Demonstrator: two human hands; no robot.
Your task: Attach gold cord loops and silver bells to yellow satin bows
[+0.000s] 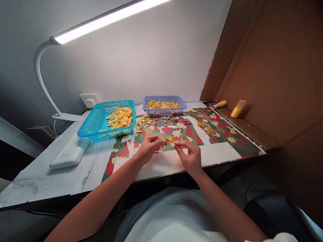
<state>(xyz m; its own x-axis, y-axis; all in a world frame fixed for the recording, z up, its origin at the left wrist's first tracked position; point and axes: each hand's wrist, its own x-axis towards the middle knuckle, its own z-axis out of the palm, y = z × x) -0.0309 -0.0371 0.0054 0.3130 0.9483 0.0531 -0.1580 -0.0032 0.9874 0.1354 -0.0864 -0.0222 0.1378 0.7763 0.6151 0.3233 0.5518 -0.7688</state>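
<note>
Above the front of the table, a small yellow ribbon bow (170, 138) with a silver bell (167, 144) at it is held between both hands. My left hand (151, 148) is closed in a pinch on the bow's left side. From the right, my right hand (190, 156) pinches its other edge between thumb and fingertips. Beyond the hands lie several loose silver bells (155, 123), and a dark red pair of thread snips (183, 122) lies near them. Fingers partly hide the bow, so how the bell is attached cannot be made out.
A blue basket (87, 127) of yellow bows stands back left, beside a white power bank (69, 152). A purple basket (165, 111) holds gold pieces. Gold ties (206, 127) lie on the patterned sheet. Two thread spools (238, 108) rest by the cardboard wall (286, 67). A lamp (115, 18) hangs overhead.
</note>
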